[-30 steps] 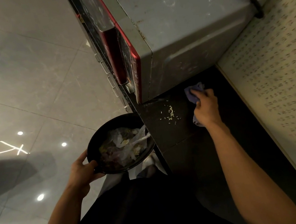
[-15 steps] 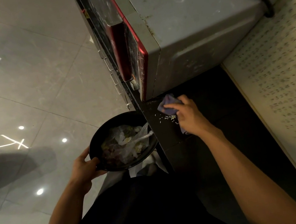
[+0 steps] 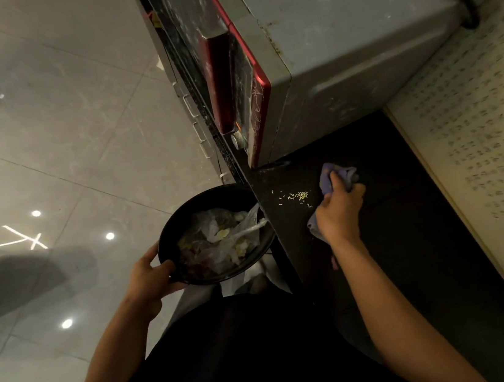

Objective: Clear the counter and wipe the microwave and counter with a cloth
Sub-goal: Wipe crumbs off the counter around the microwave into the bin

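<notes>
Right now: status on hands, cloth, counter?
Right hand grips purple cloth on black counter. Left hand grips black bowl of scraps at its edge. Rice grains between cloth and bowl, unswept.

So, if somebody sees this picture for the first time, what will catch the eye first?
The right hand grips a purple cloth on the dark counter, just right of scattered pale grains. The left hand holds a black bowl of scraps at the counter's edge, near the red-trimmed microwave.

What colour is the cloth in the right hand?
Lavender purple; the cloth shows best in the head view.
</notes>
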{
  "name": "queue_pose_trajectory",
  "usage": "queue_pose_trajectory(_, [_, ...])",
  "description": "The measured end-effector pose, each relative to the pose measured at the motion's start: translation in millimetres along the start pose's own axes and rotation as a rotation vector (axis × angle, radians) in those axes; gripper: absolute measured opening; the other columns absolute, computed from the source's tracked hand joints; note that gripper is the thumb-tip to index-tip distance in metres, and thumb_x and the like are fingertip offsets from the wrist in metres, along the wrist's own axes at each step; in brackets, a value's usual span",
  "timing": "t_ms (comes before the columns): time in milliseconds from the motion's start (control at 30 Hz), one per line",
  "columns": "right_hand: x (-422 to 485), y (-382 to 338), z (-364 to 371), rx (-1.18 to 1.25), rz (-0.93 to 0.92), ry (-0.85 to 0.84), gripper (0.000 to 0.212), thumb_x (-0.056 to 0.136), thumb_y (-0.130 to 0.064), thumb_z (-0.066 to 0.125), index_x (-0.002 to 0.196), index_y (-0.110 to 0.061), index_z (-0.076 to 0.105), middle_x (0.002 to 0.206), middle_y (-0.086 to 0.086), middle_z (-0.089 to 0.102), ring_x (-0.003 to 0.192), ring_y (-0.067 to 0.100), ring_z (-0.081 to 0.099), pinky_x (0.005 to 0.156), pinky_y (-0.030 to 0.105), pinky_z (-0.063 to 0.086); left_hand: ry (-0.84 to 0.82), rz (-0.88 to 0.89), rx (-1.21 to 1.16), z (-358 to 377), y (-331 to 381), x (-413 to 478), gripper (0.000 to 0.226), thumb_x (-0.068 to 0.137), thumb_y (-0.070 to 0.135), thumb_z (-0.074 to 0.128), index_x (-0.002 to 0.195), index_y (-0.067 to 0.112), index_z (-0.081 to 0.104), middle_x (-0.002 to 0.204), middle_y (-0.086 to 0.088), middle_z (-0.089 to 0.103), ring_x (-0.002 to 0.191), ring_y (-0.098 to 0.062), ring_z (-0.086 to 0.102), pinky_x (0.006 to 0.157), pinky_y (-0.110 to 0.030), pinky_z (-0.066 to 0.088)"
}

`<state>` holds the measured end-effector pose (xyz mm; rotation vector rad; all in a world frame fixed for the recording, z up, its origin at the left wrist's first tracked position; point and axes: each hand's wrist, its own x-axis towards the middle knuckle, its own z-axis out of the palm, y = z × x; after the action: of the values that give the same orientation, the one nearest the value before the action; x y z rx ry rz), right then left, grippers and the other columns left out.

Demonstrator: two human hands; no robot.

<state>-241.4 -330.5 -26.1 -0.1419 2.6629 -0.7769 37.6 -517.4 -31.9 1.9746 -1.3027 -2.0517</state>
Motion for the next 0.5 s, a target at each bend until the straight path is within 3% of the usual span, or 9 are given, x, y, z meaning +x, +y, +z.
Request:
queue_pose_trajectory(333, [-17.9,-28.5,32.2,-0.101,-0.19,-0.129,0.068,0.091,-0.002,0.061,0.149,-0.029,0.038,0.143,0.011,0.022,0.128,0.027,0.042,0.105,0.036,0.046,0.004,0.011,0.062,-5.0,24.7,11.7,0.063,0.097,-0.013,0.049,0.15,0.022,0.047,0.101,-0.014,0.065,0.077,-0.034,0.069,0.05,-0.033,0.062])
queue_pose_trajectory(500, [-32.3,-35.3,47.4,-0.105,-0.301,-0.204,0.068,0.092,-0.005,0.061,0.147,-0.036,0.037,0.138,0.005,0.023,0.124,0.026,0.043,0.101,0.041,0.049,-0.026,0.036,0.134,-5.7,38.0,16.0,0.063,0.098,-0.011,0.05,0.15,0.024,0.047,0.101,-0.014,0.066,0.071,-0.03,0.072,0.052,-0.034,0.062])
